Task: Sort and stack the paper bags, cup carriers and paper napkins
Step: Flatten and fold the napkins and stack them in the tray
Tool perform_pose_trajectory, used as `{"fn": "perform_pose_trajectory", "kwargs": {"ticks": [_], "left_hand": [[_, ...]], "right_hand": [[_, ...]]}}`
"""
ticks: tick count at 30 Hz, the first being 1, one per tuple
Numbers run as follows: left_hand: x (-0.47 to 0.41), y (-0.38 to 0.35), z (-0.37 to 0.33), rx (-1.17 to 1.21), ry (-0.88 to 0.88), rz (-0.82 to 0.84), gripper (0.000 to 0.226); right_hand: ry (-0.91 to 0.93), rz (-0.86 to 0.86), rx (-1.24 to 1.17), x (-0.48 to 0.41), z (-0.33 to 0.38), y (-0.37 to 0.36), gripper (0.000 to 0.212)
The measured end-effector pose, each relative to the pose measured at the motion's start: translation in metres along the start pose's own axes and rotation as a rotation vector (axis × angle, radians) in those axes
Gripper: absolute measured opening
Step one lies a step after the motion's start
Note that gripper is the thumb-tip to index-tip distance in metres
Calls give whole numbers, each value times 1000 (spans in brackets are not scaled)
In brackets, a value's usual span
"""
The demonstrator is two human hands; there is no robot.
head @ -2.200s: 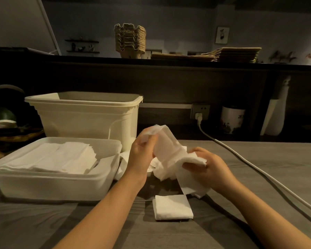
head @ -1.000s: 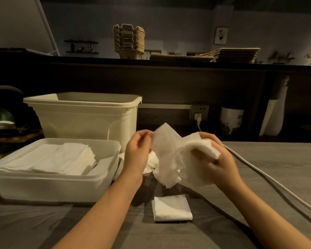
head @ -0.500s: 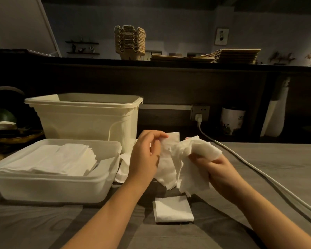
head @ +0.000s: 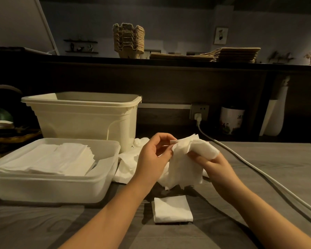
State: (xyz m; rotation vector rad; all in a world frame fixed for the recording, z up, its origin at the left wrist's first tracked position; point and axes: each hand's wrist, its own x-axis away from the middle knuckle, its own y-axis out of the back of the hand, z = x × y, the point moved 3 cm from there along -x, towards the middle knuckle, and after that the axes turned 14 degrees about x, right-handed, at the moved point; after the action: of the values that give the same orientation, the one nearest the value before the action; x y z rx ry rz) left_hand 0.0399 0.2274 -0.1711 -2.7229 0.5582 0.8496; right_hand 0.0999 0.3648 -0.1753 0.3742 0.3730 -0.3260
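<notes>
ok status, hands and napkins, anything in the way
Left hand pinches edge of loose napkin, right hand grips its bunched end. Folded napkin on table below, stack in shallow tub. Cable right of hands, not blocking.

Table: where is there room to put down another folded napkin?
Bare table lies right of the folded napkin, up to the cable, and beyond the cable. Also the near edge in front of the tray. Crowded: loose napkins beside the tray, in front of the bin.
</notes>
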Motion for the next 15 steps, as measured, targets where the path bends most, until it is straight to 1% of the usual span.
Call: {"fn": "perform_pose_trajectory", "kwargs": {"ticks": [3,5,7,9,12,13,15], "left_hand": [[2,-2,0,128,76,46,19],[4,-4,-2,229,122,93,13],[6,-6,-2,218,128,162,27],[9,-10,-2,136,136,217,30],[9,-12,3,33,153,222,48],[8,-10,5,35,153,211,48],[8,-9,4,65,147,190,41]], "right_hand": [[1,60,-34,2,1,-2,30],[-12,62,-60,2,1,-1,23],[11,57,-17,1,1,-2,19],[104,56,149,0,1,-2,17],[220,105,414,0,-1,-6,30],[240,115,458,0,-3,-6,39],[211,139,418,-2,-5,-5,60]]}}
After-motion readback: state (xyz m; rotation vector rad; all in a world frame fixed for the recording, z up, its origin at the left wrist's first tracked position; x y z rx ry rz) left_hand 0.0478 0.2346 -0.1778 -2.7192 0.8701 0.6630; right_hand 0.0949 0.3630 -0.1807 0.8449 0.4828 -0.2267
